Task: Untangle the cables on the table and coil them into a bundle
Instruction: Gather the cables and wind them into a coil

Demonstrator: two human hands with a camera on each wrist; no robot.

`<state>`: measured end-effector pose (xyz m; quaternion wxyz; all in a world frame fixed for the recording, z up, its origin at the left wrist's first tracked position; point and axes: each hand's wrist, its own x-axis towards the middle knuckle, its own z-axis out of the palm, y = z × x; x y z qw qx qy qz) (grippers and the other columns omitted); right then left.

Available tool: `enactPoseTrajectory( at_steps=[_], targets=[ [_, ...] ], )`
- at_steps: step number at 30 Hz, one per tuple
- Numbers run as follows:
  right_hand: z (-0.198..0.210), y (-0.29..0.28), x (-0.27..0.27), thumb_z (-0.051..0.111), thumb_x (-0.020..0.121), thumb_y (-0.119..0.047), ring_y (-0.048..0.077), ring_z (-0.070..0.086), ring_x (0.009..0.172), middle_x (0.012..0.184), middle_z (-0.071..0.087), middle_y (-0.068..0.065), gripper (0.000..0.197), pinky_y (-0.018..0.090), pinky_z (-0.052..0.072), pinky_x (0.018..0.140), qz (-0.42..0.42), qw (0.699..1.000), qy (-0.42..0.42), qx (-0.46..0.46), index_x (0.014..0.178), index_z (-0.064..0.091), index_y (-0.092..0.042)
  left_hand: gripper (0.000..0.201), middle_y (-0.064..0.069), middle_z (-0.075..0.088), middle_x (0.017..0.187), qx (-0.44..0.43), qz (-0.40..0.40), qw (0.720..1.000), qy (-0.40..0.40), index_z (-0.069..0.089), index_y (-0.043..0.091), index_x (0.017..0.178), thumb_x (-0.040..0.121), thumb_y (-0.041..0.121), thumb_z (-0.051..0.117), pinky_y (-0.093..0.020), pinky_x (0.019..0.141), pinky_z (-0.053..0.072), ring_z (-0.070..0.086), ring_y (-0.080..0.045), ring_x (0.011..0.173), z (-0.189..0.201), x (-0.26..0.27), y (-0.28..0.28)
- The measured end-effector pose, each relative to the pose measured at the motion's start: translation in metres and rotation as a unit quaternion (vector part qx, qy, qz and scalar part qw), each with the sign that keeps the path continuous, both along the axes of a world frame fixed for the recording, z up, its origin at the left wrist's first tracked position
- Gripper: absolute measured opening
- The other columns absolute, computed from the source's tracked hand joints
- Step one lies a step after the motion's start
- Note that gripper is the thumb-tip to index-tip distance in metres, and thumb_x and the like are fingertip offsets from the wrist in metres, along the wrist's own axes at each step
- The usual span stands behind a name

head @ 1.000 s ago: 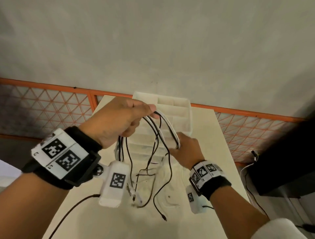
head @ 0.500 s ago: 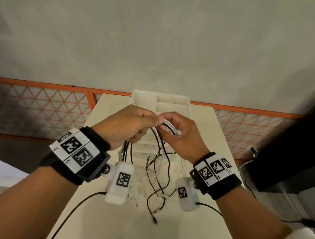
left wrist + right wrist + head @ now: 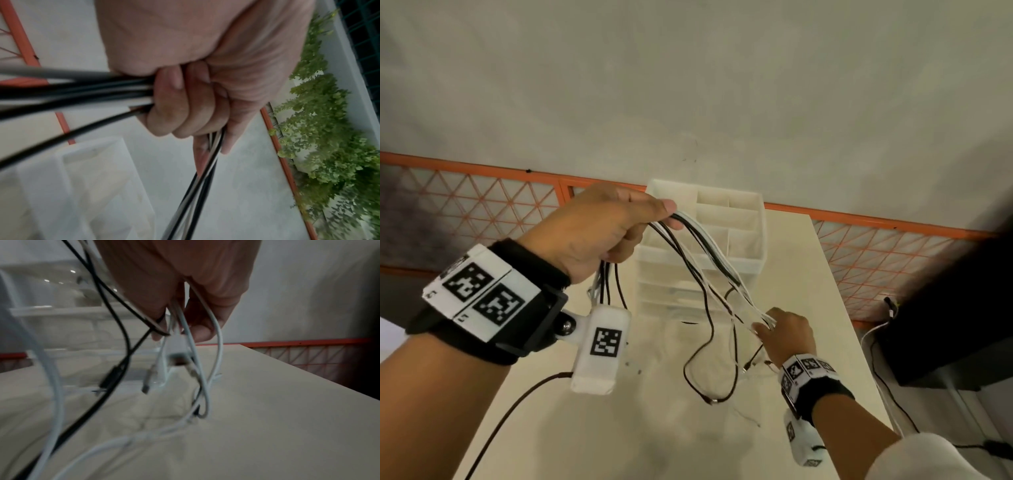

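Note:
Several black and white cables (image 3: 709, 253) hang in loops above the beige table (image 3: 654, 428). My left hand (image 3: 602, 233) is raised at centre left and grips the bunch at its top, fingers curled round the strands (image 3: 131, 91). The cables run down and right to my right hand (image 3: 786, 329), which sits low over the table and pinches white strands (image 3: 185, 324) between thumb and fingers. Loose ends with plugs (image 3: 174, 358) dangle below the right hand. A black loop (image 3: 709, 377) sags to the tabletop.
A white plastic drawer organiser (image 3: 709, 246) stands at the table's far end, just behind the cables. An orange mesh fence (image 3: 482, 212) runs behind the table. Dark furniture (image 3: 945, 308) with trailing wires sits off the right edge.
My right hand left the top of the bunch beside my left hand and slid down and right along the strands, stretching them out. My left hand stayed raised, holding the bunch.

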<state>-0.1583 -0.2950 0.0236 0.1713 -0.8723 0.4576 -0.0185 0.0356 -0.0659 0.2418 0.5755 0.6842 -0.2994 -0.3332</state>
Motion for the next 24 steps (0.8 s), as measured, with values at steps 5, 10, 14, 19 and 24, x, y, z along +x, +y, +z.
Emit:
enactPoseTrajectory(
  at_steps=[5, 10, 14, 19, 24],
  targets=[
    [-0.005, -0.004, -0.017, 0.058, 0.076, -0.081, 0.029, 0.068, 0.099, 0.106, 0.071, 0.003, 0.064, 0.033, 0.050, 0.077, -0.066, 0.993, 0.094, 0.009, 0.101, 0.070, -0.024, 0.028, 0.007, 0.021, 0.049, -0.010, -0.012, 1.000, 0.002, 0.078, 0.005, 0.093, 0.088, 0.030, 0.066, -0.021, 0.042, 0.014, 0.012, -0.015, 0.048, 0.004, 0.001, 0.001],
    [0.002, -0.018, -0.018, 0.059, 0.070, -0.086, 0.033, 0.068, 0.099, 0.104, 0.071, 0.010, 0.080, 0.032, 0.048, 0.070, -0.119, 0.987, 0.089, 0.059, 0.099, 0.069, -0.011, 0.032, 0.010, 0.021, 0.046, -0.023, -0.012, 0.999, 0.024, 0.076, 0.001, 0.096, 0.088, 0.029, 0.064, -0.020, 0.040, 0.015, 0.016, -0.009, 0.040, -0.001, -0.002, 0.001],
    [0.011, -0.022, -0.013, 0.062, 0.081, -0.072, 0.035, 0.067, 0.101, 0.102, 0.072, 0.016, 0.069, 0.030, 0.045, 0.069, -0.125, 0.986, 0.054, 0.094, 0.098, 0.071, -0.006, 0.032, 0.013, 0.022, 0.045, -0.061, -0.014, 0.997, 0.037, 0.076, 0.004, 0.095, 0.083, 0.031, 0.065, -0.019, 0.039, 0.014, 0.017, -0.006, 0.038, 0.001, -0.001, 0.001],
    [0.013, -0.019, -0.010, 0.069, 0.089, -0.039, 0.030, 0.075, 0.073, 0.077, 0.077, 0.010, 0.027, 0.035, 0.061, 0.071, -0.082, 0.987, -0.057, 0.123, 0.078, 0.076, -0.015, 0.031, 0.013, 0.021, 0.044, -0.071, 0.007, 0.997, 0.038, 0.076, 0.003, 0.097, 0.085, 0.030, 0.065, -0.021, 0.042, 0.011, 0.016, -0.007, 0.038, 0.003, -0.003, -0.001],
    [0.001, -0.016, -0.014, 0.076, 0.083, -0.045, 0.031, 0.072, 0.095, 0.095, 0.078, 0.010, 0.040, 0.038, 0.059, 0.086, -0.053, 0.990, -0.073, 0.112, 0.116, 0.073, -0.023, 0.030, 0.013, 0.020, 0.043, -0.102, 0.043, 0.992, 0.056, 0.075, 0.001, 0.097, 0.089, 0.027, 0.064, -0.021, 0.041, 0.012, 0.015, -0.007, 0.037, 0.012, -0.002, -0.005]
  ],
)
